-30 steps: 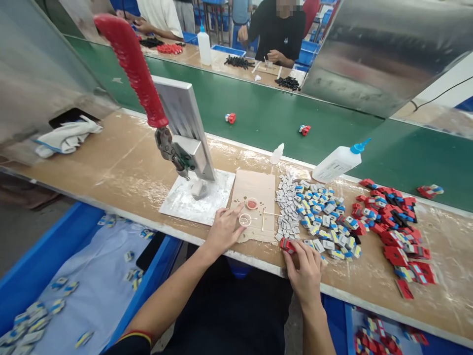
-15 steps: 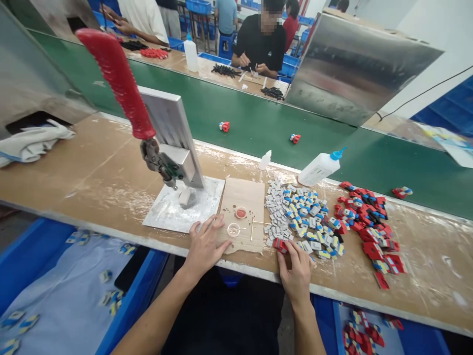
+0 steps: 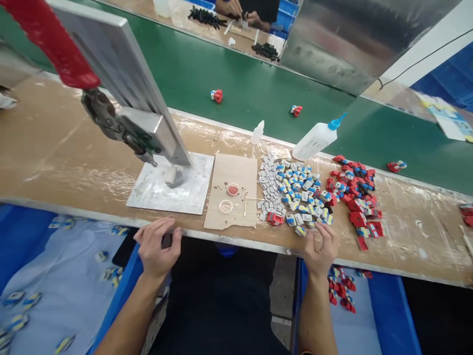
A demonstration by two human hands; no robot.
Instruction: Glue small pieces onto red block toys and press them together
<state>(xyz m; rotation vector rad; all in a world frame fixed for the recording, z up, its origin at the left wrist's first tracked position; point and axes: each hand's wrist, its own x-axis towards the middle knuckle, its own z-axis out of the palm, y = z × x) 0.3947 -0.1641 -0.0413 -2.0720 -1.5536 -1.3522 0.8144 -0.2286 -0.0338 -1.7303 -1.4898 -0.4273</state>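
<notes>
My left hand (image 3: 159, 246) is at the table's front edge, below the metal plate (image 3: 148, 190), its fingers curled with a gap to the thumb and nothing seen between them. My right hand (image 3: 320, 246) is at the lower edge of the pile of blue, yellow and grey pieces (image 3: 301, 185), fingers bent; whether they pinch a piece is too small to tell. A red piece (image 3: 275, 218) lies left of it, below the small grey pieces (image 3: 269, 180). On the cardboard (image 3: 232, 170) are a red-filled dish (image 3: 232, 189), a clear dish (image 3: 226, 206) and cotton swabs (image 3: 245, 204).
A press with a red handle (image 3: 70, 54) stands at the left. Behind are a small bottle (image 3: 257, 133), a large bottle (image 3: 316, 141) and a green belt (image 3: 251, 88). Red assemblies (image 3: 356, 197) lie at the right. Blue bins (image 3: 395, 315) flank my lap. A person's hands (image 3: 240, 12) work across the belt.
The view has tilted down. My left hand has left the cardboard's edge for the table's front edge. My right hand has let go of the red piece and moved right.
</notes>
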